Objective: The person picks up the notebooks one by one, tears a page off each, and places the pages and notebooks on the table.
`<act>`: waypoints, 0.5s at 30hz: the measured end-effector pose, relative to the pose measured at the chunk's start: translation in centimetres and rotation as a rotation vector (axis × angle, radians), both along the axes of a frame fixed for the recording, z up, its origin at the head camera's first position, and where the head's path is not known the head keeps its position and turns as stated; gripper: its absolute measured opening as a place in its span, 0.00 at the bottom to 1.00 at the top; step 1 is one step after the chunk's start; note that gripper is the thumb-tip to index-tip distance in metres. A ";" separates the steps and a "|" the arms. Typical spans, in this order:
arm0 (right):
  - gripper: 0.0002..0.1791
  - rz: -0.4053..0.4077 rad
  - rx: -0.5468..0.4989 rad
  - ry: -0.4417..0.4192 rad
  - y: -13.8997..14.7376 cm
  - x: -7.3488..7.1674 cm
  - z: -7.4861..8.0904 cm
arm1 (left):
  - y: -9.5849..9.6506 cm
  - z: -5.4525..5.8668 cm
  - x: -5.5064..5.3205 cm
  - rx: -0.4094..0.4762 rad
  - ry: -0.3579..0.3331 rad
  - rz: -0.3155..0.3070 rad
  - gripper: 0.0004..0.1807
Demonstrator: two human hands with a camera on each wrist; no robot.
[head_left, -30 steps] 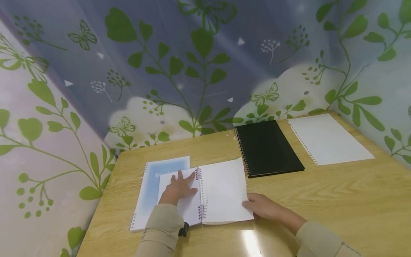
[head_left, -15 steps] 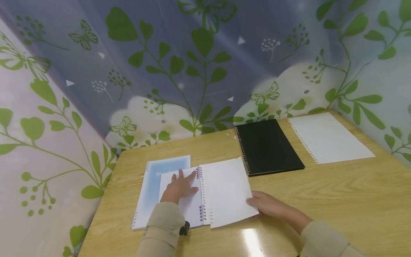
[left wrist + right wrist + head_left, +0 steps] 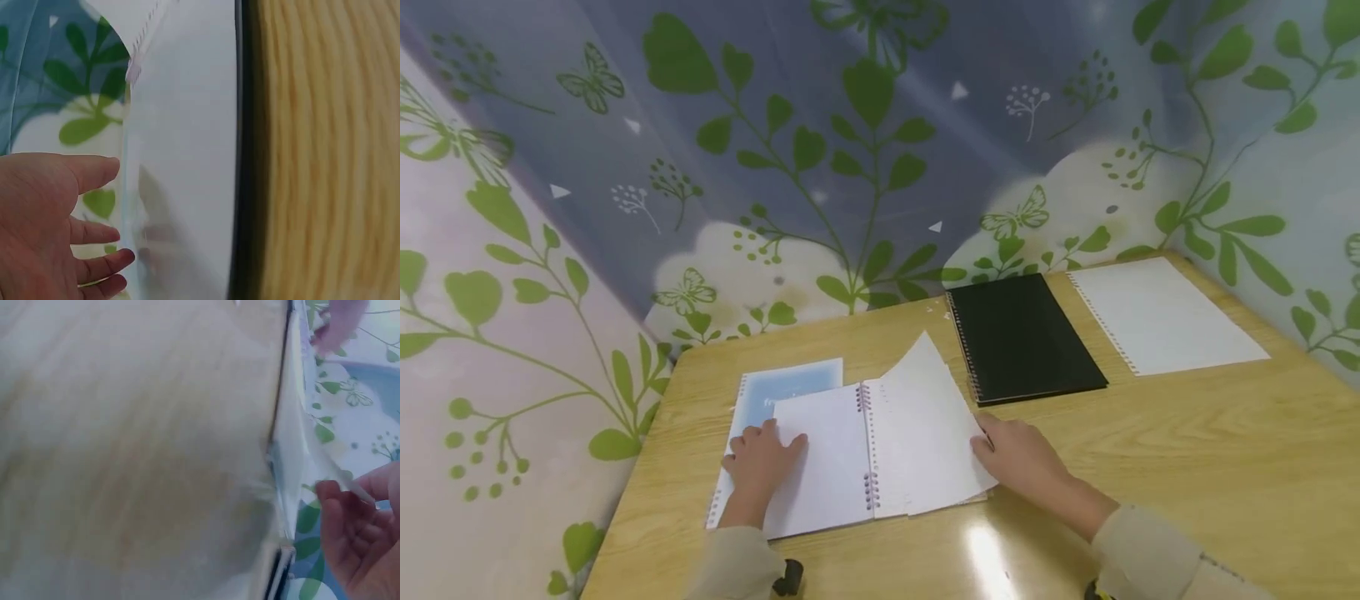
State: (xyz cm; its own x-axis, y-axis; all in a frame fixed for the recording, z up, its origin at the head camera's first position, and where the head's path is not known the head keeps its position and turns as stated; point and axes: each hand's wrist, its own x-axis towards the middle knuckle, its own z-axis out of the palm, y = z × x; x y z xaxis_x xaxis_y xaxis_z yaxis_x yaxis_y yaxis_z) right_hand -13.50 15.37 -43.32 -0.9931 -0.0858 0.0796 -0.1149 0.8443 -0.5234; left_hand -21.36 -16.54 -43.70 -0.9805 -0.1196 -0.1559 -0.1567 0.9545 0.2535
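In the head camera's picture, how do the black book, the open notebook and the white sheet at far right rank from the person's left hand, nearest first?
1. The open notebook: right at the left hand.
2. The black book: off to the right, beyond the open notebook.
3. The white sheet: farthest right, past the black book.

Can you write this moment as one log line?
left hand: spread at left edge of open white-paper spiral notebook | right hand: pinching curled white paper sheet | black rectangular notebook: closed on yellowish wooden table
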 end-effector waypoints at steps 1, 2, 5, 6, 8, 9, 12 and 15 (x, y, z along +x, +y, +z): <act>0.07 -0.007 0.003 0.039 0.4 0.1 0.2 | -0.6 -0.1 0.2 0.019 -0.011 0.030 0.36; 0.07 -0.014 -0.013 0.065 0.8 0.1 0.4 | -1.0 -0.2 0.3 0.034 -0.020 0.056 0.37; 0.07 -0.049 -0.124 0.092 2.1 0.0 1.1 | -1.9 -0.6 0.3 0.073 -0.054 0.111 0.38; 0.07 -0.069 -0.171 0.095 2.7 0.0 1.4 | -2.0 -0.6 0.3 0.084 -0.065 0.126 0.39; 0.07 -0.113 -0.259 0.125 3.9 -0.1 2.2 | -2.0 -0.6 0.2 0.083 -0.081 0.148 0.40; 0.07 -0.135 -0.290 0.149 4.6 0.0 2.5 | -1.9 -0.6 0.2 0.076 -0.086 0.156 0.41; 0.11 -0.201 -0.354 0.213 7.3 0.5 3.3 | -1.6 -0.3 0.1 0.062 -0.101 0.176 0.41; 0.14 -0.269 -0.371 0.231 10.9 1.6 3.6 | -1.4 -0.2 0.4 0.053 -0.106 0.182 0.40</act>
